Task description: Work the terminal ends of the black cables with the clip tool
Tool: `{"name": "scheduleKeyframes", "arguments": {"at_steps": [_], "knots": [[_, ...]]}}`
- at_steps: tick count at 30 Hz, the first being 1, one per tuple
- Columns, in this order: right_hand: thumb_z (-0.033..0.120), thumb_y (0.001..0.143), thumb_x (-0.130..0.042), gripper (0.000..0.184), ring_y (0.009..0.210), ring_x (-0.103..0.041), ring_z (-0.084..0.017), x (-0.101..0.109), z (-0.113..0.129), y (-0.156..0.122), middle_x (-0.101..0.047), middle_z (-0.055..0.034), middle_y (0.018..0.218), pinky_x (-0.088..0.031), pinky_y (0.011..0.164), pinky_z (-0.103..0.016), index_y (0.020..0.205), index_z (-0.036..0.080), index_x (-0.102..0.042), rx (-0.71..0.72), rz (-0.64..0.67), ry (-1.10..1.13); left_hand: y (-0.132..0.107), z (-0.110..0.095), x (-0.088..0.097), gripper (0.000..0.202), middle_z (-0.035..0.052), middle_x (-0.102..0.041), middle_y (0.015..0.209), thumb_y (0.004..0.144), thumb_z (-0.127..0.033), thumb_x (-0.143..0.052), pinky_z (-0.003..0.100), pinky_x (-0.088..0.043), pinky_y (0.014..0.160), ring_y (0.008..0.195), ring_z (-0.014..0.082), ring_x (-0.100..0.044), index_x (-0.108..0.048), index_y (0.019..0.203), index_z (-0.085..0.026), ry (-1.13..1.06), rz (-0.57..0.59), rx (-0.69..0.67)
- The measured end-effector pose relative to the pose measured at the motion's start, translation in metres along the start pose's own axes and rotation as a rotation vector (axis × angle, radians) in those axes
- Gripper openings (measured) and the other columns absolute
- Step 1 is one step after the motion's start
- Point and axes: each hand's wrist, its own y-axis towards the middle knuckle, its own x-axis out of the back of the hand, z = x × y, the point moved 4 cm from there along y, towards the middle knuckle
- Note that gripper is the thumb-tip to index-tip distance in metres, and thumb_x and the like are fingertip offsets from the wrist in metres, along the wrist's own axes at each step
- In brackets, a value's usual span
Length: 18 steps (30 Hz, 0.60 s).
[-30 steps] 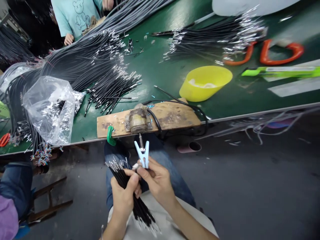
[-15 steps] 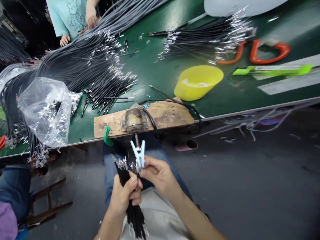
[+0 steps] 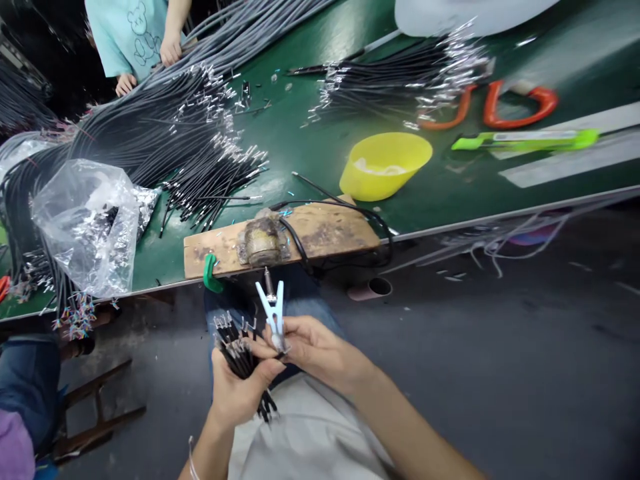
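My left hand [image 3: 240,390] is closed around a bundle of short black cables [image 3: 235,350] with bare silvery wire ends. Its thumb reaches toward my right hand [image 3: 313,350], whose fingers are pinched together at the lower tip of a light blue clothespin [image 3: 273,313]. A small dark piece shows between the two hands, but what my right fingers grip is hidden. The clothespin sits on the metal shaft [image 3: 269,280] of a grimy motor [image 3: 263,241]. That motor is mounted on a wooden board [image 3: 325,230] at the table edge.
A green clamp [image 3: 211,273] holds the board. On the green table [image 3: 285,150] lie a yellow cup [image 3: 385,180], a green cutter knife [image 3: 530,140], orange-handled scissors [image 3: 523,120], cable bundles [image 3: 400,73] and a plastic bag [image 3: 87,227]. Across the table, a person in a turquoise shirt [image 3: 127,33] handles grey cables.
The cable bundle has tilted, and its lower ends now show higher up. My left thumb has moved toward the clothespin tip. My right hand stays by the clothespin, and the view has shifted slightly.
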Motion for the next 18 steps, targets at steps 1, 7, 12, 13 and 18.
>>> {"name": "scheduleKeyframes", "arguments": {"at_steps": [1, 7, 12, 13, 18], "knots": [[0.053, 0.067, -0.068, 0.04, 0.056, -0.044, -0.01, 0.002, 0.001, 0.002, -0.049, 0.0015, 0.06, -0.037, 0.054, -0.023, 0.068, 0.014, -0.059, -0.071, 0.028, 0.011, 0.001, -0.003, 0.0, 0.015, 0.0037, -0.061, 0.064, 0.067, -0.026, -0.073, 0.028, -0.044, 0.067, 0.065, 0.0151, -0.056, -0.067, 0.06, -0.014, 0.012, -0.013, -0.031], [0.052, 0.066, -0.069, 0.038, 0.056, -0.047, -0.009, 0.015, 0.02, 0.022, -0.056, 0.0008, 0.061, -0.039, 0.055, -0.022, 0.071, 0.014, -0.068, -0.04, -0.135, 0.036, -0.001, -0.01, 0.003, 0.004, 0.0025, -0.062, 0.061, 0.064, -0.016, -0.073, 0.027, -0.043, 0.062, 0.06, 0.0141, -0.055, -0.07, 0.06, -0.017, 0.052, -0.096, -0.142], [0.051, 0.063, -0.072, 0.037, 0.057, -0.051, -0.009, 0.0, 0.022, 0.038, -0.062, -0.0014, 0.067, -0.041, 0.056, -0.02, 0.075, 0.016, -0.071, 0.061, -0.13, 0.271, 0.002, -0.013, 0.004, 0.003, 0.0019, -0.063, 0.06, 0.064, -0.019, -0.073, 0.028, -0.045, 0.062, 0.059, 0.0151, -0.056, -0.07, 0.062, -0.018, 0.027, -0.128, -0.185], [0.05, 0.063, -0.072, 0.035, 0.056, -0.05, -0.008, -0.002, 0.021, 0.039, -0.062, -0.001, 0.066, -0.041, 0.055, -0.02, 0.073, 0.015, -0.071, 0.074, -0.14, 0.31, 0.003, -0.013, 0.003, 0.003, 0.0017, -0.063, 0.06, 0.064, -0.019, -0.073, 0.028, -0.045, 0.062, 0.06, 0.0152, -0.057, -0.071, 0.063, -0.018, 0.024, -0.135, -0.188], [0.047, 0.064, -0.074, 0.033, 0.052, -0.05, -0.008, -0.006, 0.013, 0.041, -0.062, -0.0006, 0.063, -0.042, 0.055, -0.02, 0.071, 0.015, -0.072, 0.065, -0.128, 0.441, 0.012, -0.011, -0.003, 0.012, 0.0013, -0.059, 0.054, 0.065, -0.025, -0.072, 0.027, -0.043, 0.057, 0.054, 0.0139, -0.053, -0.069, 0.058, -0.016, 0.03, -0.148, -0.178]]}}
